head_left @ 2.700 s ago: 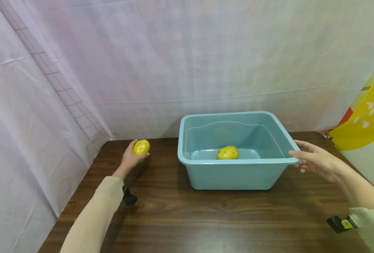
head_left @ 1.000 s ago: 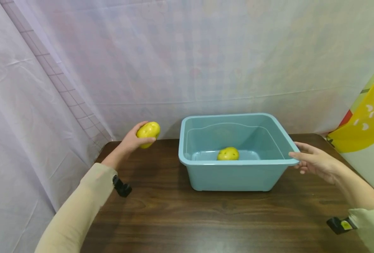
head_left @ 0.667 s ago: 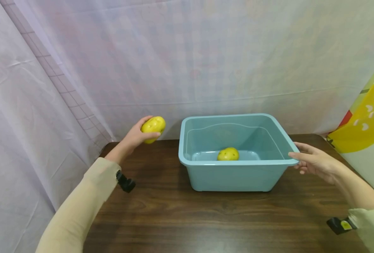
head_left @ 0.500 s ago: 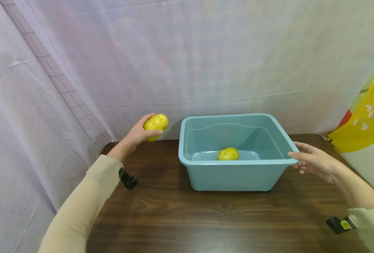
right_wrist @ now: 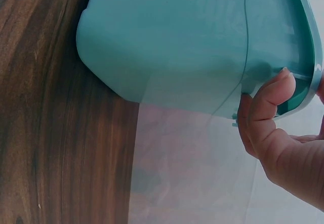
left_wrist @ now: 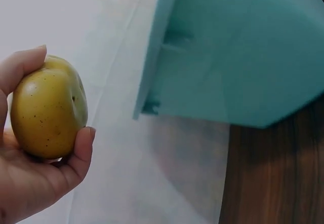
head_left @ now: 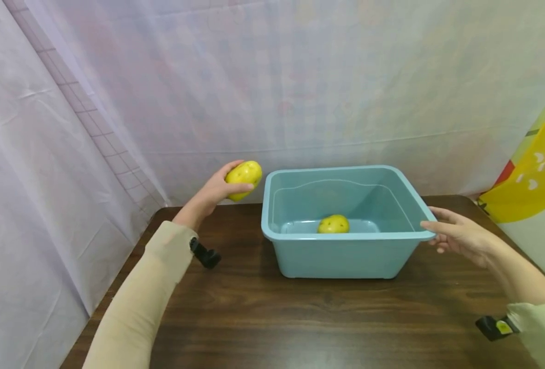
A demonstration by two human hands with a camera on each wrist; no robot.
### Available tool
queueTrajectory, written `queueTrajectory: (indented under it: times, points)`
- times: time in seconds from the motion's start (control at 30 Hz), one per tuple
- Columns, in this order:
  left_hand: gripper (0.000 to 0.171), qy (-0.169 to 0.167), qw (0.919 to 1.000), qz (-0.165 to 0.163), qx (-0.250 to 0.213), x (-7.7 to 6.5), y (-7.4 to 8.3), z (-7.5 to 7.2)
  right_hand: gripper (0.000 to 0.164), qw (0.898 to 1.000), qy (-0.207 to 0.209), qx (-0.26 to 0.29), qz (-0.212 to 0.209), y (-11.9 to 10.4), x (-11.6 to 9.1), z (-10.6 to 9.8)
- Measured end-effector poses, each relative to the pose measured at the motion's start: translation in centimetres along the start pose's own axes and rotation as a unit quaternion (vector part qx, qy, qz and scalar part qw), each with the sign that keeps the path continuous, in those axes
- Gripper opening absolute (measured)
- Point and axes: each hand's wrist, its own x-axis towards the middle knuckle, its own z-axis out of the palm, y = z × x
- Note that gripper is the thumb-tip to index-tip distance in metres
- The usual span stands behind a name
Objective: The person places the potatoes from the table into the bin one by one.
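Note:
My left hand point(head_left: 214, 189) holds a yellow potato point(head_left: 246, 177) in the air, just left of a light blue plastic bin point(head_left: 341, 259). In the left wrist view, curled fingers and thumb wrap the potato point(left_wrist: 48, 107), which has dimples and small dark specks. A second yellow potato point(head_left: 334, 224) lies on the floor of the bin. At the bin's right end, my right hand point(head_left: 463, 236) grips the rim, thumb on top and fingers beneath. The right wrist view shows those fingers point(right_wrist: 271, 105) bent under the rim, against the outer wall.
The bin stands on a dark brown wooden table point(head_left: 327, 318). A pale curtain point(head_left: 300, 92) hangs right behind the table's back edge, and white cloth point(head_left: 27, 205) hangs along the left side. A yellow printed panel point(head_left: 526, 184) is at the right.
My left hand has lifted the potato from low over the table's back left and carried it up and right, close to the bin's left rim. My right hand keeps its grip on the rim.

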Motion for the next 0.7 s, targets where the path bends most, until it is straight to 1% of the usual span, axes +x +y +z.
queueTrajectory:
  times: [0.13,0.4,0.7]
  points:
    - [0.076,-0.008,0.9999,0.005,-0.012,0.4,0.8,0.6,0.069,1.0,0.0,0.002,-0.002,0.0,0.1,0.1]
    - [0.076,-0.021,0.9997,0.011,-0.006,1.1,1.8,1.8,0.07,1.0,0.001,0.002,0.005,0.0,0.1,0.2]
    - [0.071,-0.04,0.9985,0.023,-0.028,1.8,2.4,2.9,0.07,1.0,0.004,-0.005,0.005,-0.1,0.1,0.4]
